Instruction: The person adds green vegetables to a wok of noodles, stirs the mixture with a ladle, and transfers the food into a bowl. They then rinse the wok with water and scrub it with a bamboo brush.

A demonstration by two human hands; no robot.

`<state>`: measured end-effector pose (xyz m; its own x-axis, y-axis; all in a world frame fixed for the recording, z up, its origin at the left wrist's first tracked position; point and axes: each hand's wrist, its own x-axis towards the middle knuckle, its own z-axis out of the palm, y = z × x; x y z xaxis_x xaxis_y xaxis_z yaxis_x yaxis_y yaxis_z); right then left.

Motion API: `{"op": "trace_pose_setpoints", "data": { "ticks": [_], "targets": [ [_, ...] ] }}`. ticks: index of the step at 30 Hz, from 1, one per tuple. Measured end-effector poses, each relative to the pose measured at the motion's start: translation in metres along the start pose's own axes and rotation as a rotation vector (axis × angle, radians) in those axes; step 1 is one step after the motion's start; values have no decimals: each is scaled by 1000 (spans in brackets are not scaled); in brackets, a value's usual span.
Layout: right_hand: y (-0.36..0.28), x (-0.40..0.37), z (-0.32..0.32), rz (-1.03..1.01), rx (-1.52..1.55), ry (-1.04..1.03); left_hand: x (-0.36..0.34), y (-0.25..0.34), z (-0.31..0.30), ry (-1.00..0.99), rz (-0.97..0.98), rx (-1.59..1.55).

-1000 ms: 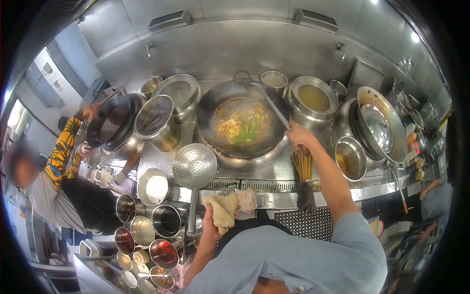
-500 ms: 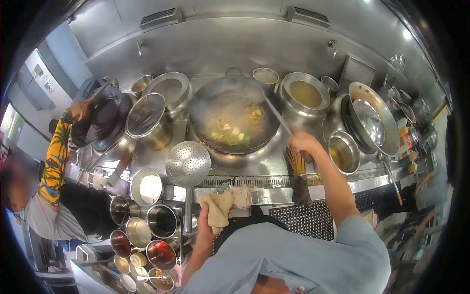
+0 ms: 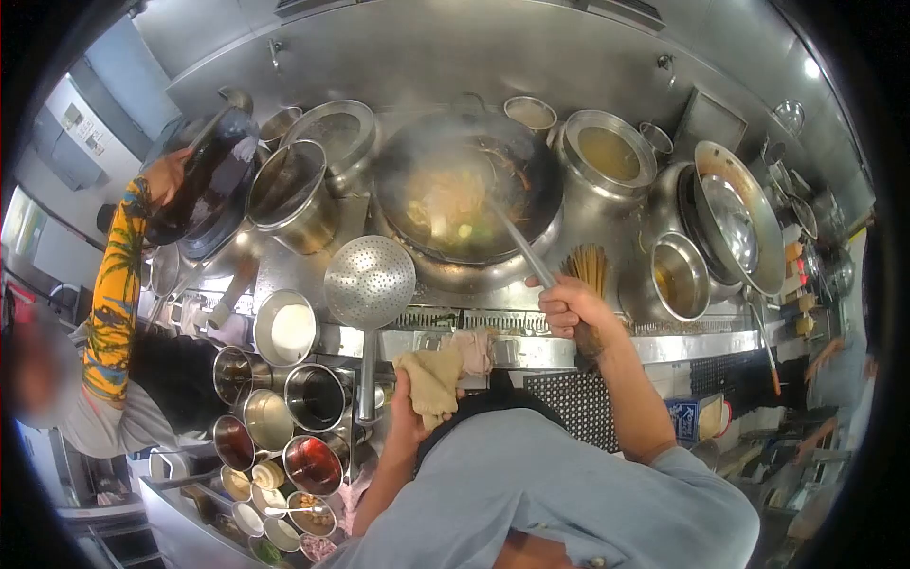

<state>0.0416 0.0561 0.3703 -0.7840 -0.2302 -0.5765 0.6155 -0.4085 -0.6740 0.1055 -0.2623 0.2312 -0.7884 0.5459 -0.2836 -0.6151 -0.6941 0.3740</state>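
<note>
My right hand (image 3: 575, 305) is closed around the long metal handle of a ladle (image 3: 519, 239). The ladle's far end reaches into a large black wok (image 3: 538, 204), where steam blurs its bowl. Sliced food with green and pale pieces (image 3: 455, 213) lies in the wok. Close to my body, my left hand (image 3: 406, 417) grips a folded tan cloth (image 3: 428, 381), its fingers partly covered. A paler cloth (image 3: 474, 351) lies beside it on the stove's front edge. A perforated strainer (image 3: 370, 282) rests left of the wok, its handle pointing toward me.
Several pots of sauce, including a red one (image 3: 314, 465), stand at lower left. A bamboo brush (image 3: 586, 270) sits behind my right hand. Right of the wok are a stockpot (image 3: 607, 156) and a tilted pan (image 3: 768, 228). At left, another person's hand (image 3: 166, 177) works at a second wok (image 3: 213, 180).
The ladle's far end has moved from the wok's right side toward its middle, and my right hand has drawn back toward me. The food has shifted. My view has tilted slightly downward.
</note>
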Motion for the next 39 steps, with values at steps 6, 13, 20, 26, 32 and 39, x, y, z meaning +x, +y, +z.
{"op": "trace_pose_setpoints", "data": {
  "ticks": [6, 13, 20, 26, 32, 39],
  "targets": [
    [-15, -39, 10, -249, -1070, 364, 27, 8, 18, -31, -60, -41],
    [-8, -72, -28, -368, -1336, 396, 41, 0, 12, -50, -117, 8],
    [-42, -130, -45, -166, -1656, 318, 31, -3, 4, -2, -130, 12],
    [-18, -54, -63, -59, -1834, 330, 27, 0, 7, 25, -80, 14],
    [-5, 27, -65, -185, -1841, 409, 2, 6, 13, 142, 95, 77],
    [-30, 97, -66, -255, -1659, 393, -31, 3, 7, 221, 206, 50]
  ]
}}
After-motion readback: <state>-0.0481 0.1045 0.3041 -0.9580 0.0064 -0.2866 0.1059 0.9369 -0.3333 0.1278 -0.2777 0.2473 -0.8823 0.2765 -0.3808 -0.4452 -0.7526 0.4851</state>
